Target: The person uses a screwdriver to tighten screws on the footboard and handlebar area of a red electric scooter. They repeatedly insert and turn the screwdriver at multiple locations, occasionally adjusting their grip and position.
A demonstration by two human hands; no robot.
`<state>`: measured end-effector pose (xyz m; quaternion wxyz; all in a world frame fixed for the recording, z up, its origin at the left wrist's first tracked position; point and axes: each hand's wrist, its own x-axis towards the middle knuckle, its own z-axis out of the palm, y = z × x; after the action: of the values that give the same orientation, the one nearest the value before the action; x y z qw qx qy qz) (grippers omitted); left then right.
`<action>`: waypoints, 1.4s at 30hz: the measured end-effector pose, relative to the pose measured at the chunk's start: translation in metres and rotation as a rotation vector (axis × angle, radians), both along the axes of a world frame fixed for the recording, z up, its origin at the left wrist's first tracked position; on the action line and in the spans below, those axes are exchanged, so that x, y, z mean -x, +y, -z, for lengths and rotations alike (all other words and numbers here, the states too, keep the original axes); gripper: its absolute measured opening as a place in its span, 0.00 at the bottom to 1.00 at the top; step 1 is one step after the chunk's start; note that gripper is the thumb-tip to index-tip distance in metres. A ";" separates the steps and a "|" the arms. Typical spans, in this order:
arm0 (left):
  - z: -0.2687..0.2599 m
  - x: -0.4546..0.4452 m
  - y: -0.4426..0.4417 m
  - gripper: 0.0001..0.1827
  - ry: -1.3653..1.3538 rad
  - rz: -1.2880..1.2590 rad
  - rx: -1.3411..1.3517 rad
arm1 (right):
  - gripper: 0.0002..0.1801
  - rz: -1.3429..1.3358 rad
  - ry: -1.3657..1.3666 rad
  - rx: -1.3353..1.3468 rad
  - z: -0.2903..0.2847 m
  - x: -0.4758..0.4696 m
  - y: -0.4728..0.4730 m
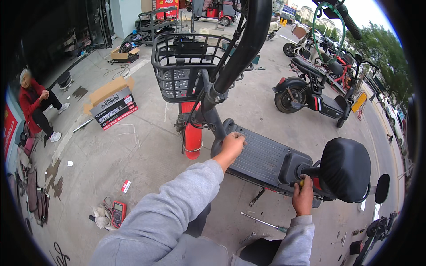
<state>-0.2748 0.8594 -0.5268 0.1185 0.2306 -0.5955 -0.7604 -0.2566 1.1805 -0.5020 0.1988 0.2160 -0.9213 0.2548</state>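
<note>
A black electric scooter stands before me, its ribbed plastic footboard running between both my hands. My left hand is over the front end of the footboard, beside the steering column. Its fingers are curled together; whether something small is pinched in them cannot be seen. Near the base of the seat post, my right hand grips a small yellow-and-black tool handle, probably a screwdriver's. The black covered saddle is just right of that hand. A red front mudguard and a black basket are at the front.
On the concrete lie a long screwdriver, a wrench and a red multimeter. An opened battery carton is at left, near a seated person. Another scooter stands at right.
</note>
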 end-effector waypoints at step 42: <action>0.001 -0.001 -0.013 0.12 -0.066 0.041 0.070 | 0.18 0.226 -0.102 0.084 0.004 0.011 -0.006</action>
<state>-0.2735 0.8469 -0.5276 0.0913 0.2390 -0.6300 -0.7332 -0.2673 1.1745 -0.5063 0.1882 0.0889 -0.9372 0.2799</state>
